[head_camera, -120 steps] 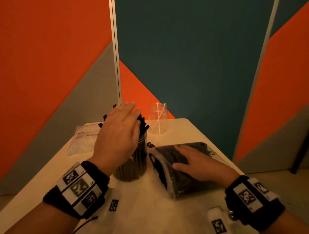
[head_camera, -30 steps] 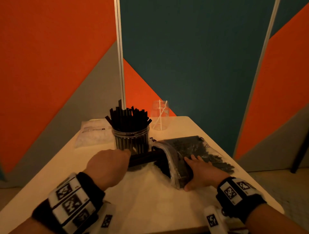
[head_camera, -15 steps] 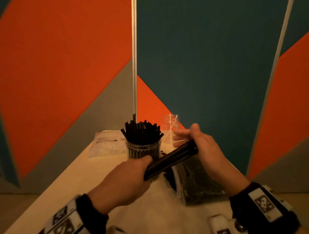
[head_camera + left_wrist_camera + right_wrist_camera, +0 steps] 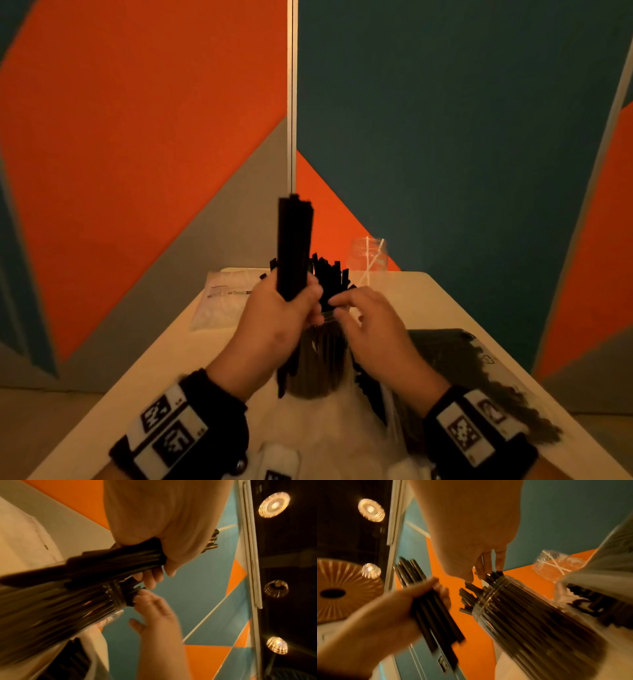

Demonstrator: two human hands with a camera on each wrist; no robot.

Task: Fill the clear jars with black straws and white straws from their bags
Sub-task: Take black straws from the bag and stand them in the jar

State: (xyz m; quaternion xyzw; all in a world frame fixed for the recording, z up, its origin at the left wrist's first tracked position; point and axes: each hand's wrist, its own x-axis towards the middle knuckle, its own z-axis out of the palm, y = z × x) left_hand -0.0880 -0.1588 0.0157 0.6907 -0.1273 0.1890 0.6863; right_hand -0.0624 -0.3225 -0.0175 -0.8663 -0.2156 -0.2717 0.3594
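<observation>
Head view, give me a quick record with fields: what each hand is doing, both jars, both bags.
left hand: grips upright black bundle
right hand: fingertips at the straws in the near jar
near jar: packed with black straws
far jar: a few white straws
black bag: lying right, open
white bag: lying left

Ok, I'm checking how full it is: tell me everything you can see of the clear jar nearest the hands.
The clear jar stands upright on the table, a transparent, glossy cylinder with ridges below its open mouth. It is packed with black straws whose ends fan out above the rim. The right hand touches those ends; the left hand holds another bundle upright beside it. The black-straw bag lies at its right.
</observation>
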